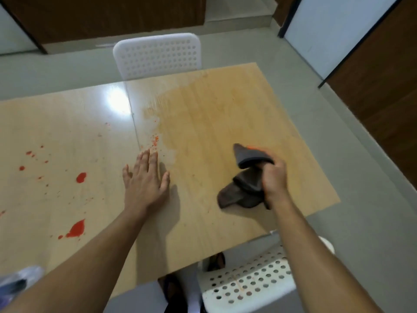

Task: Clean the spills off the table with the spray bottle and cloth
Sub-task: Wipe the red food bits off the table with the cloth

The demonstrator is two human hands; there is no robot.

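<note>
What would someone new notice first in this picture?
Bright red spills dot the left half of the wooden table. The right hand grips a bunched dark grey cloth above the table's right side. The left hand presses flat at the centre, near small red specks.

Our left hand (145,181) lies flat, fingers straight and spread. Our right hand (274,180) is a closed fist, both forearms stretched forward.

- Your right hand (274,180) covers the middle of the bunched cloth (244,180).
- A blurred plastic object (17,282) is cut off at the lower left edge.
- The table (67,132) runs off the left edge.
</note>
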